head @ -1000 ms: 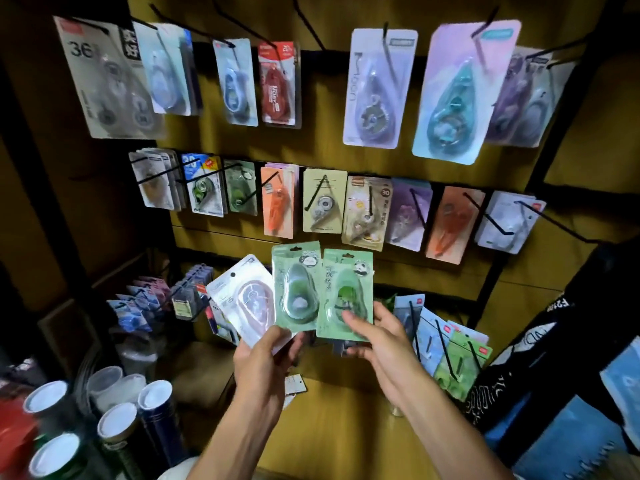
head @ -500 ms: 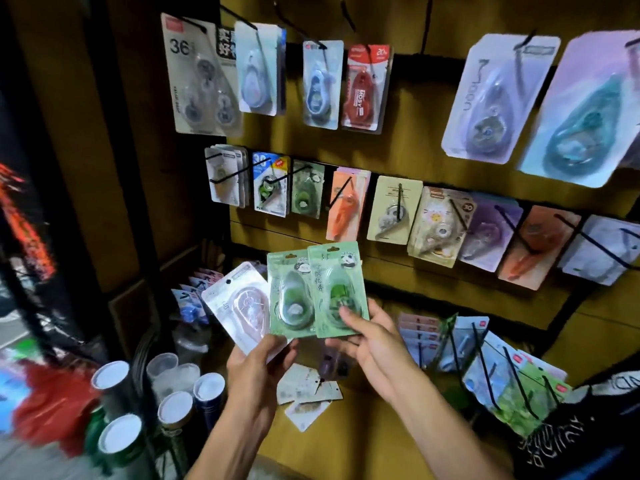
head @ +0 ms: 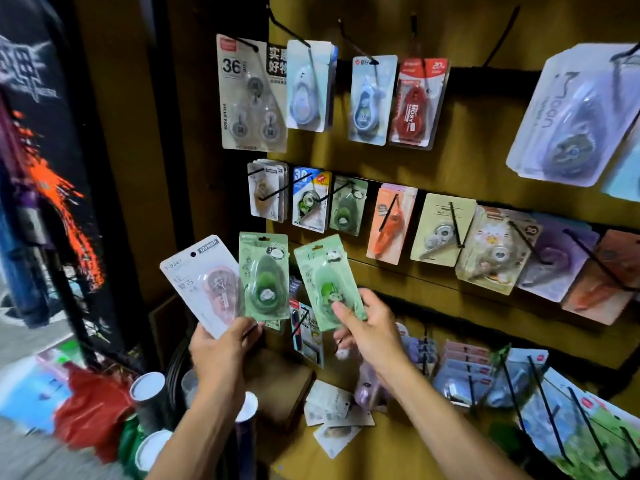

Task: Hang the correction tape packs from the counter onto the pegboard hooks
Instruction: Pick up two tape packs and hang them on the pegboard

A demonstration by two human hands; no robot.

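A: Separation noted. Light green pack [head: 329, 282] now sits apart from the fan, pinched at its lower edge by the right hand [head: 367, 327]; half a second ago it overlapped the dark green pack [head: 265, 275].

B: Left hand [head: 221, 351]?

A: Closed on two packs, the dark green one and the white pack [head: 204, 285], fanned upward. View has also swung left, so the pegboard [head: 467, 140] fills the right of the frame.

B: Meaning for the task?

A: Judgement: one pack is singled out for hanging. Matching green pack [head: 348, 206] hangs on a middle-row hook [head: 332, 194], just above.

B: Clearance?

A: Open gap between the held packs and that row. Hooks jut outward, and neighbouring cards sit close on both sides. More packs lie loose on the desk [head: 398, 452] below.
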